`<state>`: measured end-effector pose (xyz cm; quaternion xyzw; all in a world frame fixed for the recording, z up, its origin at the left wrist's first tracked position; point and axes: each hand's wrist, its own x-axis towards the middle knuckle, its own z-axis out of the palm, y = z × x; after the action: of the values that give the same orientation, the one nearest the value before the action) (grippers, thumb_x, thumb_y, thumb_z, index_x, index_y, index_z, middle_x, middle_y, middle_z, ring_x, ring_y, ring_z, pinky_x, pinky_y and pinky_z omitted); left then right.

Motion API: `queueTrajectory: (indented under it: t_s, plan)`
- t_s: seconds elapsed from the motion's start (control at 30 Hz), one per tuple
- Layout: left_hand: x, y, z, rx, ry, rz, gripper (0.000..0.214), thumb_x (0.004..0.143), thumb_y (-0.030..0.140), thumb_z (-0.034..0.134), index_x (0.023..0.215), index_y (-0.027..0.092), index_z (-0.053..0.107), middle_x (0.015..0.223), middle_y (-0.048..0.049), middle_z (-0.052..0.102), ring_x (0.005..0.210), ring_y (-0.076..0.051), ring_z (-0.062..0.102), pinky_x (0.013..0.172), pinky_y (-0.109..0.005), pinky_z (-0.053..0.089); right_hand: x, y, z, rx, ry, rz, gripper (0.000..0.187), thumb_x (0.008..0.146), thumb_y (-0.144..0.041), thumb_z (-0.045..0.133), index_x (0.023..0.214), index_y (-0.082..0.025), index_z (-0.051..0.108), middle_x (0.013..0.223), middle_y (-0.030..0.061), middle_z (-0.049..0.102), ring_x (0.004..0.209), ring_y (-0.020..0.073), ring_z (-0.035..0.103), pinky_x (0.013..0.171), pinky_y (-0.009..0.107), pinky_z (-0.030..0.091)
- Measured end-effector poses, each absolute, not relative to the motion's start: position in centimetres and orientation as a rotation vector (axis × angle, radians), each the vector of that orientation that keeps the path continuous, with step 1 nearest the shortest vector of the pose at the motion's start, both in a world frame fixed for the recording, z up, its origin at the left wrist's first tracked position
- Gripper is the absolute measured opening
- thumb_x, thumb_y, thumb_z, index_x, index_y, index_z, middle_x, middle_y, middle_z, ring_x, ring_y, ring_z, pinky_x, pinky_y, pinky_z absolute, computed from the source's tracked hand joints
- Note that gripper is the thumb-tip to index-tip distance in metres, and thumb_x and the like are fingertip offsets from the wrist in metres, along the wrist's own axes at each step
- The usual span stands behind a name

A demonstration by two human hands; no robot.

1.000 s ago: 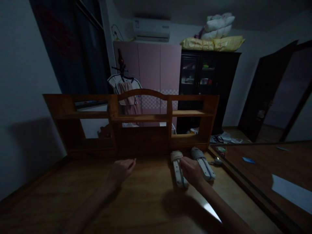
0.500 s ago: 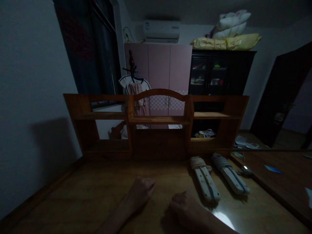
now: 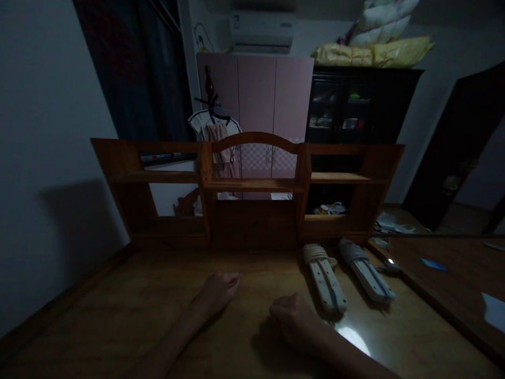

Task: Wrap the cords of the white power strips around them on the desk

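My left hand [image 3: 220,291] is closed in a loose fist just over the wooden desk top [image 3: 150,295], left of centre, and no object shows in it. Curled into a fist too, my right hand [image 3: 294,321] is apart from the left one, with its shadow on the wood and nothing visible in its fingers. Nearest to it lies a white power strip [image 3: 325,284] with its cord wound round the far end. Just right of that is a second power strip [image 3: 369,273], its grey cord wrapped the same way.
A wooden shelf unit [image 3: 252,184] stands along the desk's back edge. To the right, a lower brown surface [image 3: 442,273] holds a blue card [image 3: 434,264] and white paper [image 3: 493,310]. A wall [image 3: 59,184] borders the left side. The room is dim.
The view has tilted slightly down, so the furniture and desk sit higher in it. Both fists have shifted a little leftward in view and stay closed.
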<state>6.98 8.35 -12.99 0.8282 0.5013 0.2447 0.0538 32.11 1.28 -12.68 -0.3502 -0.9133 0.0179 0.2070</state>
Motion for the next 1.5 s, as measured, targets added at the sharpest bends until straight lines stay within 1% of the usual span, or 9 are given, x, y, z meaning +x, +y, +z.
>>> queueTrajectory:
  t_s: [0.13,0.27,0.47,0.67,0.8,0.97,1.17,1.33,1.5]
  plan:
    - [6.7,8.6,-13.0,2.477,1.552,0.758,0.043,0.094,0.036,0.035,0.066,0.017,0.062,0.06,-0.0031,0.062,0.052,-0.012,0.052,0.055,-0.026,0.023,32.2,1.3,-12.5,-0.957,-2.549,0.049,0.016,0.065,-0.004,0.045,0.069,-0.019,0.045,0.066,-0.0016,0.056,0.056,0.0104,0.046,0.054,0.025,0.023]
    - [6.4,8.8,-13.2,2.452,1.569,0.763,0.045,0.093,0.04,0.035,0.063,0.016,0.059,0.056,-0.0011,0.057,0.05,-0.011,0.049,0.054,-0.026,0.021,32.4,1.5,-12.8,-0.964,-2.54,0.033,0.016,0.066,-0.004,0.046,0.069,-0.02,0.045,0.066,-0.0017,0.056,0.056,0.0106,0.046,0.054,0.026,0.023]
    - [6.4,8.8,-13.2,2.43,1.559,0.756,0.046,0.092,0.041,0.036,0.06,0.016,0.056,0.054,0.0,0.053,0.05,-0.011,0.047,0.054,-0.026,0.022,32.6,1.8,-13.4,-0.939,-2.532,-0.007,0.016,0.066,-0.004,0.047,0.068,-0.019,0.045,0.065,-0.0017,0.055,0.056,0.011,0.046,0.053,0.026,0.022]
    - [6.2,8.9,-13.2,2.402,1.567,0.761,0.044,0.091,0.04,0.037,0.061,0.016,0.058,0.055,-0.0006,0.056,0.051,-0.012,0.049,0.054,-0.026,0.022,32.6,1.8,-13.1,-0.94,-2.531,-0.008,0.016,0.068,-0.003,0.046,0.068,-0.019,0.046,0.065,-0.0019,0.056,0.056,0.0105,0.047,0.053,0.026,0.021]
    - [6.1,9.0,-13.2,2.389,1.583,0.77,0.044,0.091,0.042,0.037,0.064,0.017,0.06,0.058,-0.001,0.059,0.053,-0.013,0.051,0.054,-0.026,0.023,32.6,1.7,-13.0,-0.947,-2.561,0.008,0.016,0.067,-0.003,0.047,0.069,-0.019,0.047,0.066,-0.0013,0.057,0.057,0.0108,0.048,0.054,0.025,0.023]
    - [5.9,9.0,-13.2,2.394,1.593,0.775,0.047,0.091,0.044,0.036,0.06,0.017,0.056,0.054,0.0002,0.054,0.051,-0.012,0.049,0.055,-0.026,0.022,32.6,1.6,-13.1,-0.959,-2.592,0.028,0.016,0.069,-0.003,0.046,0.07,-0.018,0.049,0.067,-0.0008,0.058,0.059,0.0109,0.051,0.054,0.025,0.024]
    - [5.9,9.1,-13.3,2.384,1.588,0.781,0.044,0.091,0.043,0.037,0.063,0.017,0.059,0.06,-0.0007,0.059,0.055,-0.013,0.051,0.056,-0.025,0.024,32.6,1.5,-12.9,-0.959,-2.598,0.002,0.016,0.069,-0.003,0.046,0.07,-0.018,0.05,0.068,-0.0007,0.06,0.059,0.0109,0.052,0.055,0.024,0.025]
    - [5.9,9.0,-13.2,2.388,1.59,0.782,0.045,0.091,0.043,0.037,0.061,0.017,0.058,0.058,-0.001,0.058,0.054,-0.014,0.05,0.056,-0.026,0.025,32.5,1.4,-12.6,-0.985,-2.614,0.014,0.015,0.071,-0.003,0.047,0.071,-0.018,0.052,0.07,0.0004,0.062,0.06,0.0115,0.054,0.055,0.024,0.026]
    - [6.0,8.8,-12.8,2.383,1.587,0.784,0.045,0.091,0.043,0.036,0.062,0.017,0.058,0.058,-0.0005,0.058,0.053,-0.013,0.05,0.055,-0.025,0.024,32.4,1.2,-12.3,-0.97,-2.637,0.013,0.016,0.069,-0.003,0.047,0.071,-0.018,0.052,0.069,-0.0001,0.061,0.06,0.0112,0.054,0.055,0.023,0.027]
